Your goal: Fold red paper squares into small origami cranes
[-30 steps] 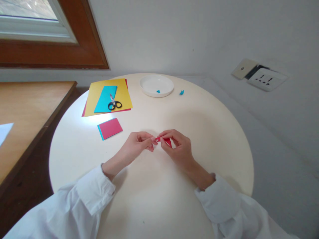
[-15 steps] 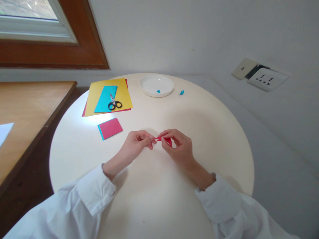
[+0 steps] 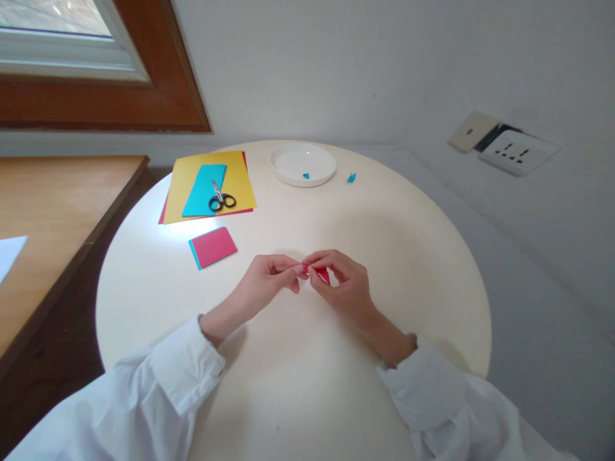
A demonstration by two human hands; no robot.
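A small piece of folded red paper (image 3: 325,276) is pinched between my two hands over the middle of the round white table. My right hand (image 3: 342,278) grips it by its body with thumb and fingertips, and a wider red flap shows below the fingers. At its left tip, my left hand (image 3: 275,276) holds the paper between thumb and forefinger. The fingertips of both hands nearly touch and cover most of the folds. To the left of my left hand lies a small stack of red and blue paper squares (image 3: 214,247).
Scissors (image 3: 221,197) with black handles rest on a blue sheet (image 3: 199,192) over yellow paper (image 3: 240,173). A white dish (image 3: 293,180) at the back holds a tiny blue scrap. Beside it is a small folded blue paper shape (image 3: 352,178). A wooden desk (image 3: 72,211) stands left.
My left fingers have shifted slightly right along the red paper, closer to my right fingertips, and now cover its pointed left end. The rest of the table looks the same.
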